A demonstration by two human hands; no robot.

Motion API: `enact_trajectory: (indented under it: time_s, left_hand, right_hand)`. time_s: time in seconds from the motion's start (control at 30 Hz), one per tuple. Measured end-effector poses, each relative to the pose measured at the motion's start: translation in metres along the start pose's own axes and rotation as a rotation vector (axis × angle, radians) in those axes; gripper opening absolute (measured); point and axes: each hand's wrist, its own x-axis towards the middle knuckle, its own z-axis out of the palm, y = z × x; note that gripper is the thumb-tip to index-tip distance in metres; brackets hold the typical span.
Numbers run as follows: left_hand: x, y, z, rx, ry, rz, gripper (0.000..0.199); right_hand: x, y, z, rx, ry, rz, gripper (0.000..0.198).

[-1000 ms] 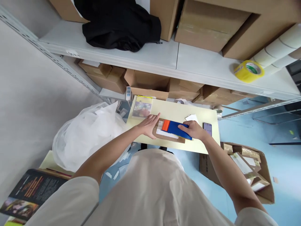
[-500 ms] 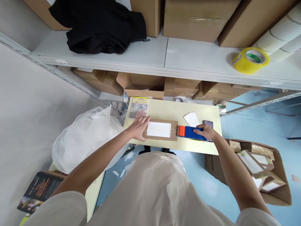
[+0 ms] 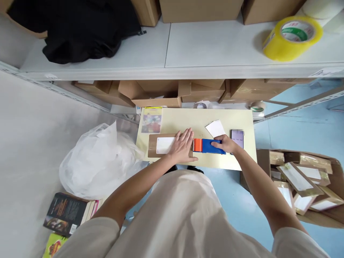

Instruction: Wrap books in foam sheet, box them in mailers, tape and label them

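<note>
A flat brown cardboard box [image 3: 152,146] with a white label [image 3: 162,146] lies on the pale yellow table [image 3: 185,120]. My left hand [image 3: 182,146] rests flat across its right part, fingers stretched out, covering part of the label. In my right hand [image 3: 224,144] is a blue and orange tape dispenser [image 3: 209,146], gripped at its right end. The dispenser's orange head meets the right edge of the box, close to my left fingers. Just right of my right hand a phone [image 3: 237,139] lies on the table, and white cards [image 3: 215,128] lie behind it.
A picture-covered book [image 3: 152,120] lies at the table's back left. On the right stands an open carton [image 3: 264,159] holding several labelled parcels. A white plastic bag [image 3: 92,161] and stacked books [image 3: 63,213] are at left. Yellow tape [image 3: 291,44] sits on the shelf above.
My left hand has moved from the left end of the box to its right part. The box and dispenser appear farther left, and the phone is more exposed. The view has shifted.
</note>
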Motion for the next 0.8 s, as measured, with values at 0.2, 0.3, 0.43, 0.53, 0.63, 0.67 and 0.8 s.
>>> enact_trajectory:
  time_s: [0.2,0.3,0.43,0.53,0.63,0.67,0.8]
  left_hand:
    - [-0.003,0.001,-0.004,-0.002,0.002,-0.037,0.109]
    - [-0.002,0.002,-0.005,-0.015,0.005,-0.04,0.106]
    - [-0.002,0.004,-0.009,-0.035,0.01,-0.001,0.091]
    - [-0.002,0.008,-0.01,-0.02,-0.01,0.053,0.063]
    - [0.001,0.012,-0.009,0.008,-0.044,0.067,0.041]
    - [0.002,0.014,-0.009,0.014,-0.052,0.063,0.037]
    - [0.007,0.019,-0.006,0.024,-0.071,0.034,0.028]
  right_hand:
    - [-0.009,0.012,-0.019,-0.008,-0.068,-0.027,0.046]
    - [-0.023,0.023,-0.039,-0.139,-0.053,0.052,0.047]
    - [-0.031,0.009,-0.049,-0.447,-0.02,0.156,0.05]
    - [-0.021,-0.031,-0.026,-0.693,0.03,0.241,0.054]
    - [-0.006,-0.075,0.011,-0.835,0.099,0.313,0.054]
    - [-0.002,-0.086,0.022,-0.868,0.107,0.289,0.05]
    - [0.003,-0.094,0.047,-0.966,0.041,0.2,0.032]
